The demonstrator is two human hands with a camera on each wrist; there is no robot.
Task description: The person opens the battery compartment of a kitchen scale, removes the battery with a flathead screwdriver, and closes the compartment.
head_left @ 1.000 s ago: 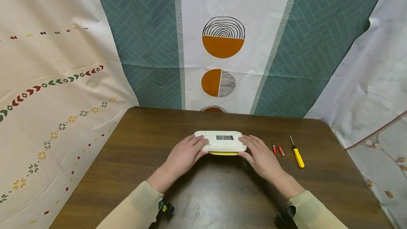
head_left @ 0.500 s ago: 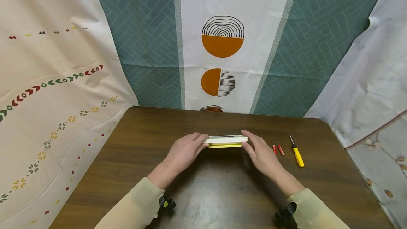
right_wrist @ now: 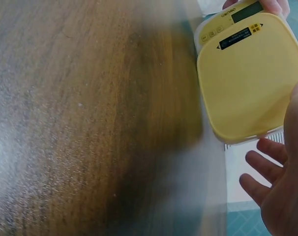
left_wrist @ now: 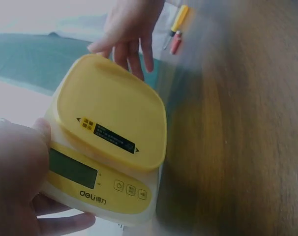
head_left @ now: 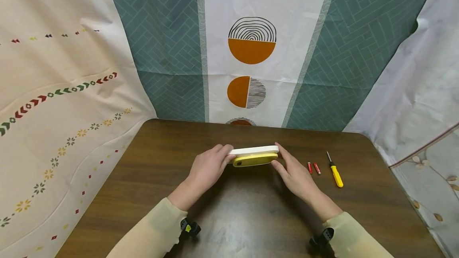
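Note:
A kitchen scale (head_left: 254, 159) with a yellow top and white base hangs just above the brown table (head_left: 233, 218), tipped on edge with its yellow face toward me. My left hand (head_left: 224, 155) grips its left end; in the left wrist view the thumb (left_wrist: 16, 167) lies by the display of the scale (left_wrist: 114, 113) with fingers under it. My right hand (head_left: 279, 157) pinches the right end. In the right wrist view its thumb touches the rim of the scale (right_wrist: 242, 73) and its fingers (right_wrist: 259, 184) spread behind.
Two small red batteries (head_left: 313, 168) and a yellow-handled screwdriver (head_left: 335, 172) lie on the table just right of my right hand. Patterned cloths hang behind the table and on both sides. The screwdriver (left_wrist: 180, 17) also shows in the left wrist view.
The scale lay flat, white underside up, under both hands. It has been lifted off the table and rotated so its yellow top faces me.

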